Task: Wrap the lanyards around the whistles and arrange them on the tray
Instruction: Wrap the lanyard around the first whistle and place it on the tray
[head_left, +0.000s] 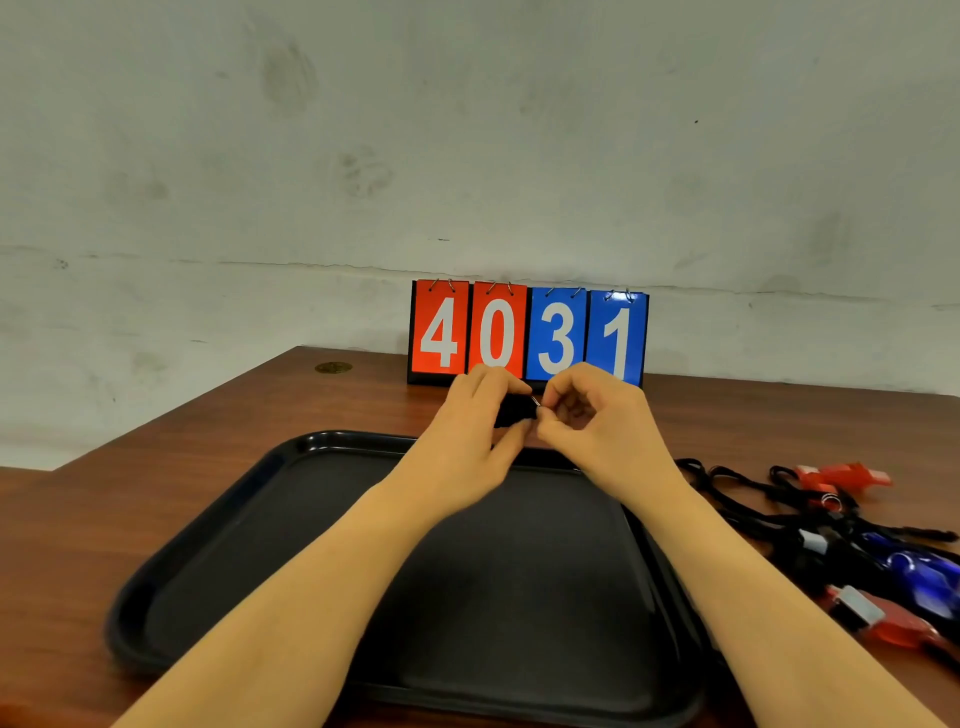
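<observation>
Above the far edge of the black tray (218, 545), my left hand (470, 431) grips a black whistle (514, 410) that looks wound in black lanyard. My right hand (587, 415) pinches at its metal ring end, fingers curled. Much of the whistle is hidden between the two hands. On the table to the right of the tray lie several more whistles with tangled black lanyards: a red whistle (841, 475) at the back, a blue whistle (924, 577) in the middle and another red whistle (883, 621) at the front.
A flip scoreboard (530, 335) reading 4031 stands at the back of the brown wooden table (156, 441), against a grey wall. A round brass fitting (333, 368) sits in the tabletop at the back left. The table's left edge steps inward.
</observation>
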